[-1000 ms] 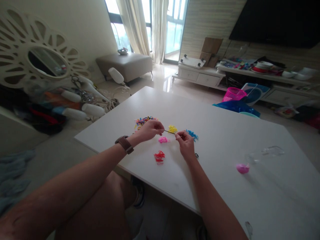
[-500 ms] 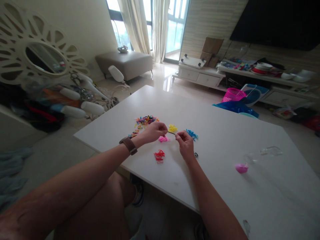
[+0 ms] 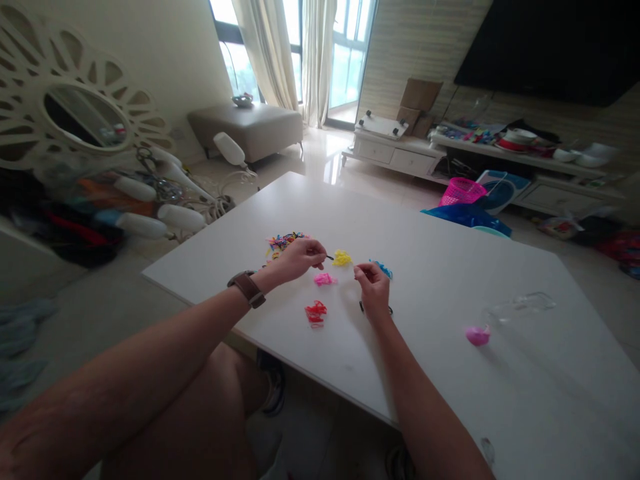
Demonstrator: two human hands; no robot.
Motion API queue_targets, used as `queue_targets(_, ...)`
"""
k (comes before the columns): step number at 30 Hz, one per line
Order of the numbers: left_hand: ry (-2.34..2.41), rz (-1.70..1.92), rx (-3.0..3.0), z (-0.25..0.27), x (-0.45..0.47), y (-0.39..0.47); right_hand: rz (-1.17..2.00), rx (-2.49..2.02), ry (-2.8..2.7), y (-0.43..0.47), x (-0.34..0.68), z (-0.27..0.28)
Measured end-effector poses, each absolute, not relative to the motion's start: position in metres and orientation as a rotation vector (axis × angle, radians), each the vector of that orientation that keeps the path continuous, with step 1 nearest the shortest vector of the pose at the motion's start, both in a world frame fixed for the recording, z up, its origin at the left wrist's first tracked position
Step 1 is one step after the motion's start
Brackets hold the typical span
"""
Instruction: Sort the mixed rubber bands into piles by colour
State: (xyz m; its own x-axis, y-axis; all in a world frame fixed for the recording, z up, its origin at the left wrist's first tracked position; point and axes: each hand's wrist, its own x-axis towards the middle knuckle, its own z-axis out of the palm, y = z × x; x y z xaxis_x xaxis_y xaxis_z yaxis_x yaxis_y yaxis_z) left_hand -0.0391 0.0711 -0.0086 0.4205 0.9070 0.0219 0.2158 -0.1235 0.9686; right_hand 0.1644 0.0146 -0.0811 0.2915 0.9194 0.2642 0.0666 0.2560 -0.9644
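My left hand (image 3: 310,255), with a brown-strapped watch (image 3: 247,289) on its wrist, pinches a small black rubber band (image 3: 329,258) that sticks out past the fingertips. To its right, my right hand (image 3: 372,285) has thumb and fingers pressed together; whatever they hold is too small to make out. Small rubber bands lie sorted by colour around the hands: a yellow pile (image 3: 343,258), a pink pile (image 3: 325,279), a red pile (image 3: 316,313) and a blue pile (image 3: 383,269), partly hidden by my right hand. A mixed-colour heap (image 3: 281,244) sits behind my left hand. Black bands (image 3: 391,310) show beside my right wrist.
The white table (image 3: 430,360) carries a pink object (image 3: 478,335) and a clear plastic piece (image 3: 530,303) on the right. Beyond it stand a pink basket (image 3: 461,191), a low TV cabinet (image 3: 395,158) and a padded bench (image 3: 250,130). A lamp with white shades (image 3: 183,217) lies at left.
The black band was stretched between both hands; now it hangs from my left hand only. My hands have moved apart, the left one shifting leftward.
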Motion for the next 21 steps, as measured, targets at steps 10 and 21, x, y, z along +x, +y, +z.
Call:
queue_targets(10, 0.970, 0.702, 1.752, -0.008, -0.023, 0.056, 0.878, -1.096, -1.244, 0.007, 0.150, -0.076)
queue_targets(21, 0.999, 0.681, 1.707, -0.005, -0.020, 0.054, 0.912, -1.074, -1.223, 0.007, 0.151, -0.074)
